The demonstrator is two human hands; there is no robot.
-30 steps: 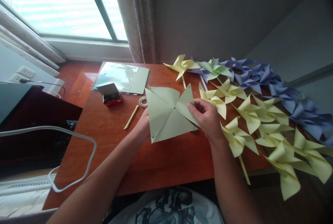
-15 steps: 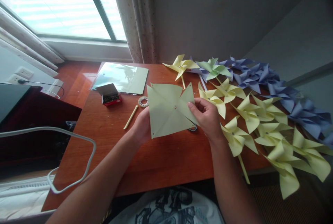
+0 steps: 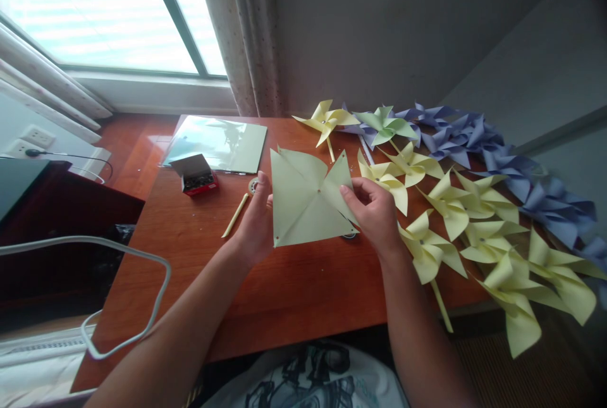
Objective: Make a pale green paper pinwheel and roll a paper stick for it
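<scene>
A pale yellow-green paper square (image 3: 298, 205) is held up over the table. It has slits from its corners toward the middle and small holes at the centre and corners. My right hand (image 3: 377, 212) is closed on its right side, thumb in front and fingers behind. At the left edge my left hand (image 3: 253, 224) has its thumb raised apart from the paper; most of its fingers are hidden behind the sheet. A roll of tape (image 3: 253, 186) shows partly behind that thumb. Close by lies a rolled yellow paper stick (image 3: 235, 216).
An open small red box (image 3: 199, 183) of dark bits stands left, by a stack of sheets in clear plastic (image 3: 218, 142). Yellow pinwheels (image 3: 443, 247), a green one (image 3: 383, 124) and purple ones (image 3: 554, 209) crowd the right side. A white cable (image 3: 165, 281) loops over the left edge.
My left thumb has come out from behind the paper on the left. The shiny dot at the paper's centre now looks like a plain hole. My right hand keeps its grip.
</scene>
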